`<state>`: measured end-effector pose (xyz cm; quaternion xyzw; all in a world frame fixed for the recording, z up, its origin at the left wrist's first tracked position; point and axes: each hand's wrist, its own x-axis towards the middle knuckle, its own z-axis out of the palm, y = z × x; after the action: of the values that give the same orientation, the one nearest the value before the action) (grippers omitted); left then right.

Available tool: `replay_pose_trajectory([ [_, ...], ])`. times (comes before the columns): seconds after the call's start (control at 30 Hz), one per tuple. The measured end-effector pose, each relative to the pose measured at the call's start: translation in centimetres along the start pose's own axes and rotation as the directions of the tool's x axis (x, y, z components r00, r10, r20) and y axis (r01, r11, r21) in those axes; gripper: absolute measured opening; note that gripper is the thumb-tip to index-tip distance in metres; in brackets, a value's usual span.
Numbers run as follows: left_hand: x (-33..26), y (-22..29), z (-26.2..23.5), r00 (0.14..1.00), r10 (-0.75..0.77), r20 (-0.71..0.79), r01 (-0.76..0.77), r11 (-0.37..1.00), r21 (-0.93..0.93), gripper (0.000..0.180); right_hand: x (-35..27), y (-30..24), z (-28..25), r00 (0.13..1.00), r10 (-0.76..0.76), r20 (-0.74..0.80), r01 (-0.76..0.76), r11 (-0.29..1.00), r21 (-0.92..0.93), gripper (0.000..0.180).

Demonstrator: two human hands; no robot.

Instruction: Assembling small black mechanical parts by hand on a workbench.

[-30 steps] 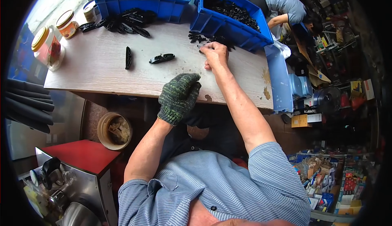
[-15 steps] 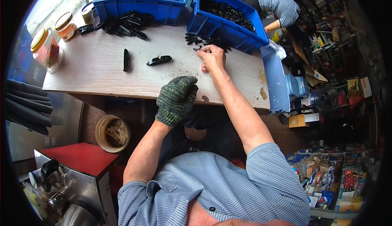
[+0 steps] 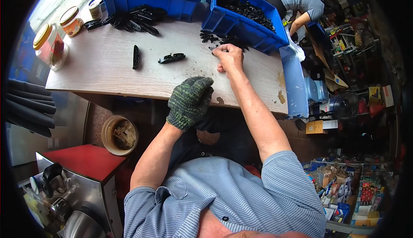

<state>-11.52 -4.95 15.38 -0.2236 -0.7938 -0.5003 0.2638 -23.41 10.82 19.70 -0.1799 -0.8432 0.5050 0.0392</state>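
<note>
My left hand (image 3: 190, 102), in a dark green knitted glove, is closed just over the table's front edge. Whatever its curled fingers may hold is hidden. My bare right hand (image 3: 230, 58) pinches a small black part (image 3: 213, 48) beside a little pile of black plastic pieces (image 3: 232, 41) in front of the right blue bin. Two longer black plastic pieces lie apart on the tabletop: a narrow curved piece (image 3: 136, 57) and, nearer my hands, a shiny black piece (image 3: 171, 58). A heap of similar long black pieces (image 3: 135, 20) sits farther back on the left.
Two blue bins, the left bin (image 3: 155, 4) and the right bin (image 3: 245, 28), hold black parts at the table's (image 3: 103, 70) back. Lidded jars (image 3: 50, 48) stand at left. Below are a bucket (image 3: 119, 134) and a red-topped cabinet (image 3: 86, 160). Another person (image 3: 301, 3) bends over at the back right.
The whole view has shifted slightly. My right hand stays by the small pile, fingertips pinched, and my left hand stays closed. The person at the back has moved an arm.
</note>
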Motion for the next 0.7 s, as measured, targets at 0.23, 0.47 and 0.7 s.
replay_pose_trajectory([
  [0.23,-0.21,-0.06,0.04,1.000,-0.017,0.008,0.017,1.000,-0.009,0.027,0.05,0.58,0.06,0.999,-0.043,-0.002,0.043,0.998,0.037,0.011],
  [0.47,-0.44,-0.37,0.08,1.000,0.024,0.019,-0.024,1.000,-0.006,0.030,0.09,-0.09,0.26,0.999,-0.012,0.043,0.014,0.999,-0.052,0.011],
  [0.7,-0.17,-0.03,-0.11,1.000,0.007,-0.003,-0.007,0.999,-0.053,0.029,0.34,0.83,-0.18,0.998,-0.018,0.063,0.013,0.997,0.074,0.013],
])
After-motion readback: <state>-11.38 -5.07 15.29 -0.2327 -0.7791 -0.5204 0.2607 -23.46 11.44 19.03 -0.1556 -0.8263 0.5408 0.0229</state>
